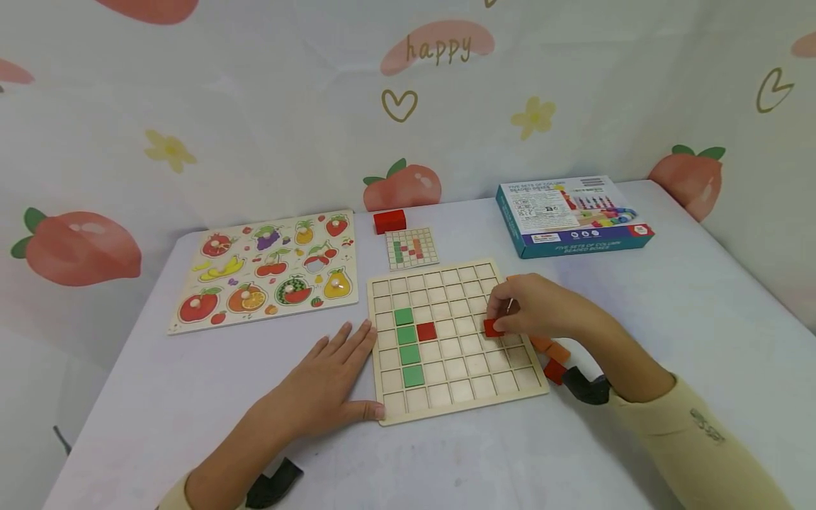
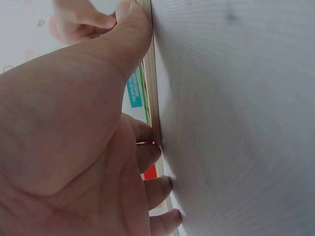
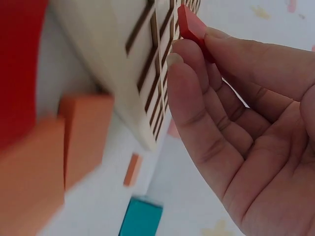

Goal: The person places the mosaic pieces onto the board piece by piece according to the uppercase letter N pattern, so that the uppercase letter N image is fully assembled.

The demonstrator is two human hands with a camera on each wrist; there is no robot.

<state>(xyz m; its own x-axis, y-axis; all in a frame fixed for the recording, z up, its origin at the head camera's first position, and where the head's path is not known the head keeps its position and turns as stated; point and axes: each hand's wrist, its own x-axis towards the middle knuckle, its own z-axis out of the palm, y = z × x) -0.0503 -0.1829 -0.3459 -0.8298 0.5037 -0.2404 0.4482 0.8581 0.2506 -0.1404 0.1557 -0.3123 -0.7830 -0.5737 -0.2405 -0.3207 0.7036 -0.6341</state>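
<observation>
A wooden grid board (image 1: 459,392) lies on the table with a column of green square tiles (image 1: 409,354) and one red tile (image 1: 426,331) set in its cells. My right hand (image 1: 538,304) pinches another red tile (image 3: 193,27) between thumb and fingers, over the right part of the grid. The left hand (image 1: 325,382) lies flat with straight fingers beside the board's left edge, its thumb on the near left corner. In the left wrist view, the left fingertips (image 2: 165,189) are right at the board's edge.
Orange tiles (image 1: 558,352) and a red tile (image 1: 554,371) lie right of the board. Behind it are a small pattern card (image 1: 412,249) and a red block (image 1: 389,222). A fruit puzzle (image 1: 268,276) lies at the left, a boxed bead set (image 1: 574,216) at the back right.
</observation>
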